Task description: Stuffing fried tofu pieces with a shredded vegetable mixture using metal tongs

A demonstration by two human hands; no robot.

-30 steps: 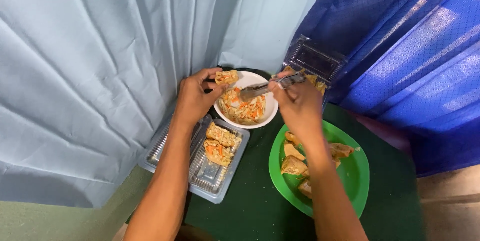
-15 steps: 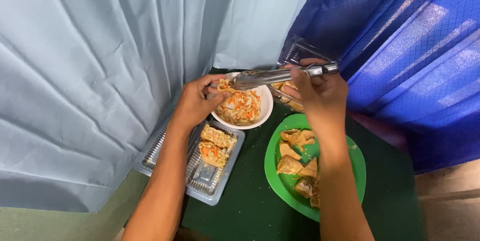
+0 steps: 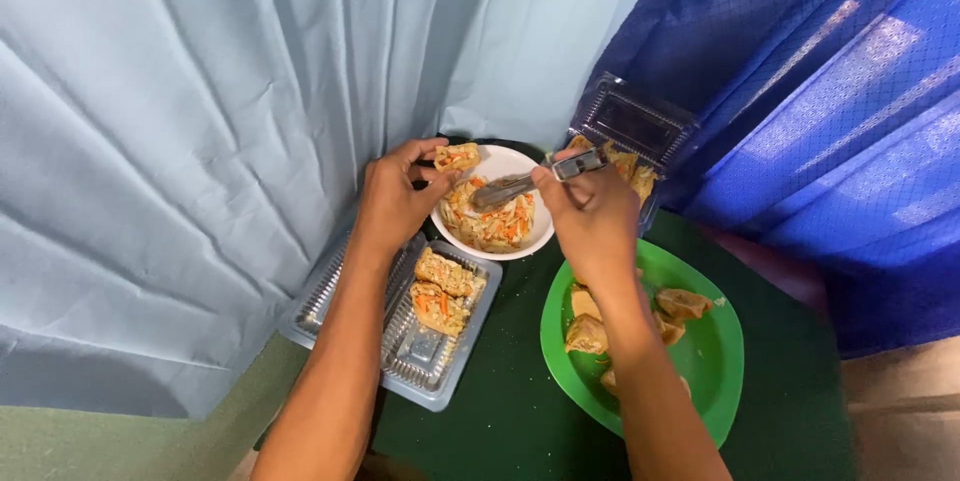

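Head view shows the left hand (image 3: pixel 395 203) pinching a small fried pocket (image 3: pixel 457 156) between thumb and fingers, holding it over the far left rim of the white bowl (image 3: pixel 538 233). The right hand (image 3: pixel 590 213) is closed round a pair of metal tongs (image 3: pixel 528 183), whose tips dip into the shredded orange and pale filling (image 3: pixel 492 223) heaped in that bowl.

To do this step well, as I judge it, the pocket should be kept low and close over the bowl so that loose shreds fall back in. The tongs should take a modest pinch, not a heap, and the slit side of the pocket should be tilted towards the tong tips. The left thumb should hold the opening apart without crushing the crust.

The pocket lies just left of the tong tips and slightly farther away, near them but not touching. It sits at the left fingertips, well clear of the palm.

Nearer and to the left, an open clear plastic tray (image 3: pixel 420 361) holds two filled pieces (image 3: pixel 445 289). To the right, on the dark green desk (image 3: pixel 490 421), a green plate (image 3: pixel 715 361) carries several plain fried pieces (image 3: pixel 680 303), partly hidden by the right forearm. A second clear container (image 3: pixel 632 126) stands behind the right hand, against the blue curtain (image 3: pixel 820 111).
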